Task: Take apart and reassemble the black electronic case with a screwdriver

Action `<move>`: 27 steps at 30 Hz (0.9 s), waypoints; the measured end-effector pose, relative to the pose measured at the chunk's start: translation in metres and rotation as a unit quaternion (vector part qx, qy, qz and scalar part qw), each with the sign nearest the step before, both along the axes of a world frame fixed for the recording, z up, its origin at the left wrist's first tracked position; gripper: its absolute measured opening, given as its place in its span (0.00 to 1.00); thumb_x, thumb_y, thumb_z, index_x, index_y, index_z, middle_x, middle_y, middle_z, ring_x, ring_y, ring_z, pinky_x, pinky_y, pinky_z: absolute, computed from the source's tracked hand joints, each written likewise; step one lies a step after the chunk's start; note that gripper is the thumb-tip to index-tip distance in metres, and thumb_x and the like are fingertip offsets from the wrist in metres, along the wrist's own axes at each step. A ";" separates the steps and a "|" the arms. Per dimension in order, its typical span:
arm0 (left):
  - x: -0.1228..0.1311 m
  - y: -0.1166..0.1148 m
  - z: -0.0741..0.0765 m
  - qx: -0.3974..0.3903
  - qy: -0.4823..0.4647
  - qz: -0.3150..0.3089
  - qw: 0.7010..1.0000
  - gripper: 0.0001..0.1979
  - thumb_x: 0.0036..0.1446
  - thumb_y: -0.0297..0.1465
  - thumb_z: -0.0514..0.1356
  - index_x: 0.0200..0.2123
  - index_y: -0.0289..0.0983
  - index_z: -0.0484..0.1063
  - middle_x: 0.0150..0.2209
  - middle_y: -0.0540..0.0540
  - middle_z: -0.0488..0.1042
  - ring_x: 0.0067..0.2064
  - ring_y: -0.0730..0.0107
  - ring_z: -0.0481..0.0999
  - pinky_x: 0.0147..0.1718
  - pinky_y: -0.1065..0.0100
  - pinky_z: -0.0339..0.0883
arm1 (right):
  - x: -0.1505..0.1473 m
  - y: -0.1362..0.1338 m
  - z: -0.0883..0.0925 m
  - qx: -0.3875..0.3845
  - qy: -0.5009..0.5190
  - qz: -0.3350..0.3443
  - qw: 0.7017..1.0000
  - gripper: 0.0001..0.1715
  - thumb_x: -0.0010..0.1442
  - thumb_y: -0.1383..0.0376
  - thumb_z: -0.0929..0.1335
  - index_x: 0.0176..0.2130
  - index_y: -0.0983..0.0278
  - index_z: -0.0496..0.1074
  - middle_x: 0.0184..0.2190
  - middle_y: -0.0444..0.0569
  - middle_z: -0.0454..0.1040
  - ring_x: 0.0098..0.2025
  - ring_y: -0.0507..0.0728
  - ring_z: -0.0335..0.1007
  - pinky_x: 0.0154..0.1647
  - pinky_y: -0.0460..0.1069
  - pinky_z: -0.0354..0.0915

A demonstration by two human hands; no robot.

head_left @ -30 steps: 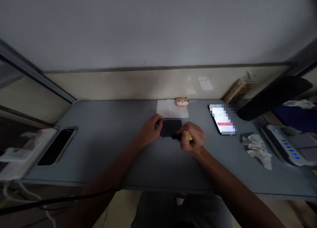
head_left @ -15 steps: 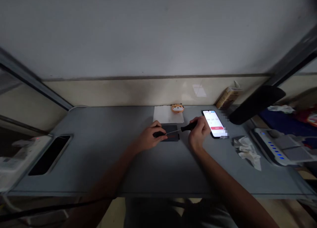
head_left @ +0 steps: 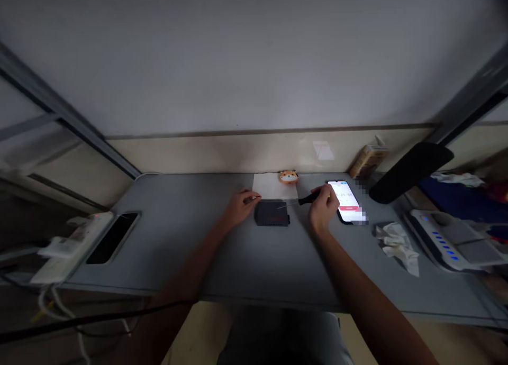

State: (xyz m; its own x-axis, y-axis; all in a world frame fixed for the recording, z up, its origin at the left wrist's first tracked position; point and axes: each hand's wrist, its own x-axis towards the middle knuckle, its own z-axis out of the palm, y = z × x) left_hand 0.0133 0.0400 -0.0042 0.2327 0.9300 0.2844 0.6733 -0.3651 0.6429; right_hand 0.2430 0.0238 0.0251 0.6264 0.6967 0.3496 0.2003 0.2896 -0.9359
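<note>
A flat dark rectangular box (head_left: 270, 215) with faint red marking lies on the desk in front of me. My right hand (head_left: 323, 206) is closed round the black handle of a screwdriver (head_left: 307, 199). Its thin metal shaft reaches leftward over the box's top; whether the tip touches is unclear. Beside the box's upper left corner is my left hand (head_left: 239, 209), thumb and forefinger pinched together. Anything between those fingertips is too small to make out. A white sheet of paper (head_left: 265, 186) lies just behind the box.
An orange animal-faced case (head_left: 288, 177) sits on the paper. Right of my right hand lies a lit phone (head_left: 346, 201), with crumpled tissue (head_left: 398, 246), a carton (head_left: 367, 161), a black cylinder (head_left: 410, 172) and a blue-lit device (head_left: 444, 243) beyond. Left: a dark phone (head_left: 113, 239) and power strip (head_left: 75, 248).
My left hand has come off the box's left side, moving left and up, fingers pinched. The screwdriver tip has shifted right, away from those fingers. The view has moved slightly.
</note>
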 end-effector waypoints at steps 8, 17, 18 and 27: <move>0.005 0.042 0.004 -0.010 0.064 0.015 0.998 0.07 0.62 0.34 0.64 0.38 0.40 0.82 0.37 0.49 0.73 0.38 0.68 0.75 0.42 0.67 0.69 | 0.003 0.008 -0.003 -0.035 0.071 0.001 0.997 0.24 0.60 0.50 0.60 0.20 0.59 0.66 0.15 0.40 0.60 0.21 0.53 0.57 0.25 0.50 0.54; 0.001 0.010 0.019 -0.037 0.084 0.013 0.996 0.14 0.68 0.36 0.55 0.44 0.39 0.79 0.41 0.45 0.78 0.42 0.62 0.79 0.46 0.63 0.70 | 0.010 0.011 -0.002 -0.026 0.071 -0.029 0.997 0.24 0.60 0.51 0.60 0.20 0.60 0.66 0.18 0.41 0.64 0.24 0.53 0.61 0.27 0.49 0.55; 0.002 0.002 0.020 -0.045 0.087 0.013 0.995 0.16 0.69 0.39 0.53 0.45 0.39 0.79 0.40 0.45 0.78 0.40 0.62 0.79 0.44 0.63 0.71 | 0.011 0.011 -0.002 -0.023 0.068 -0.034 0.997 0.24 0.61 0.51 0.60 0.20 0.60 0.66 0.18 0.41 0.64 0.24 0.53 0.61 0.27 0.49 0.55; 0.014 -0.030 0.022 -0.138 0.067 -0.136 0.979 0.24 0.62 0.41 0.63 0.60 0.43 0.69 0.56 0.41 0.75 0.53 0.54 0.77 0.51 0.58 0.71 | 0.016 0.007 0.003 0.027 -0.067 -0.059 0.996 0.24 0.64 0.56 0.59 0.20 0.60 0.67 0.18 0.42 0.65 0.24 0.53 0.62 0.27 0.49 0.56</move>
State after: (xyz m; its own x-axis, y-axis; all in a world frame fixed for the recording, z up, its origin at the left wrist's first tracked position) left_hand 0.0269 0.0101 0.0180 0.5012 0.8652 -0.0186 0.6601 -0.3683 0.6547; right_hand 0.2591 0.0304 0.0283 0.6482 0.5988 0.4703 0.3581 0.3054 -0.8823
